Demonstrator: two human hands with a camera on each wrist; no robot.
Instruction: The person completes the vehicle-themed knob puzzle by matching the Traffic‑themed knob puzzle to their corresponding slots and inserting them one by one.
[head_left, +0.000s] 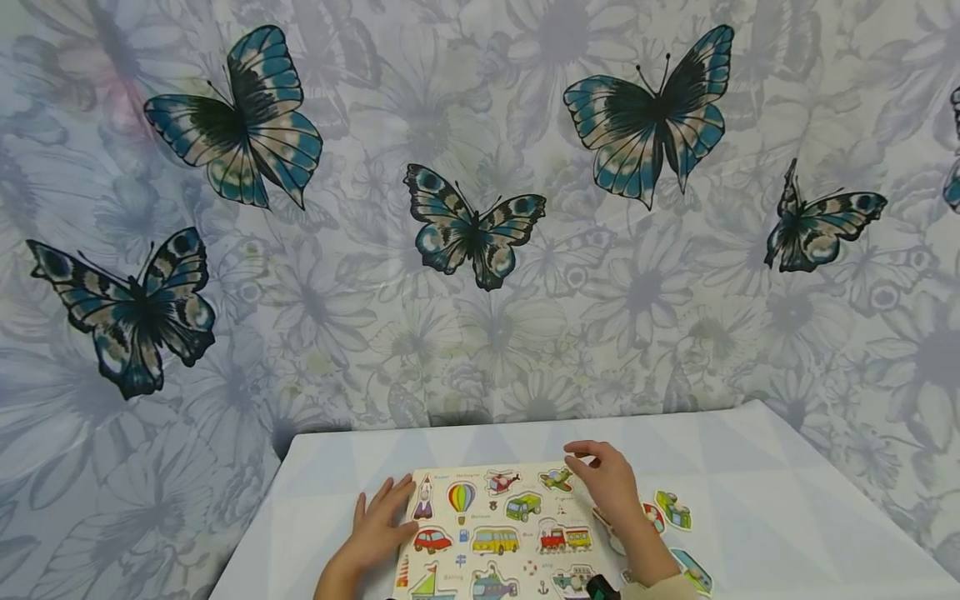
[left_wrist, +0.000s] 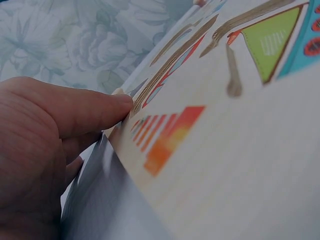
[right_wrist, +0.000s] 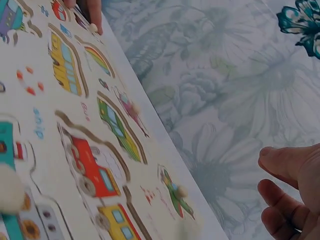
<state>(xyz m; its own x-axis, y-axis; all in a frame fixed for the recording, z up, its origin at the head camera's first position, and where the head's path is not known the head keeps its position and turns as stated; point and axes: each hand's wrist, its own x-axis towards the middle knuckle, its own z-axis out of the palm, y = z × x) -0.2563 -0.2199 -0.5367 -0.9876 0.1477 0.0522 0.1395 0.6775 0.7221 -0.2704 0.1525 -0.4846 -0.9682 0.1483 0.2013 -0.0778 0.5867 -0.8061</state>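
Note:
A wooden peg puzzle board (head_left: 510,508) with vehicle pictures lies on the table. My left hand (head_left: 378,521) rests at its left edge, fingers spread, and in the left wrist view the thumb (left_wrist: 107,107) touches the board's rim. Above the far right corner is my right hand (head_left: 607,483), fingers loosely bent with nothing between them. Nearest to it sits the airplane piece (head_left: 557,479), whose knob (right_wrist: 181,192) shows in the right wrist view. The helicopter piece (head_left: 501,481), rocket piece (head_left: 423,500) and ship piece (head_left: 573,579) also lie in the board.
Loose puzzle pieces lie right of the board: a green one (head_left: 673,509), a red and white one (head_left: 654,517) and a blue-green one (head_left: 692,570). The right forearm partly covers others. Behind the white table (head_left: 750,475) hangs a butterfly-patterned curtain (head_left: 480,350).

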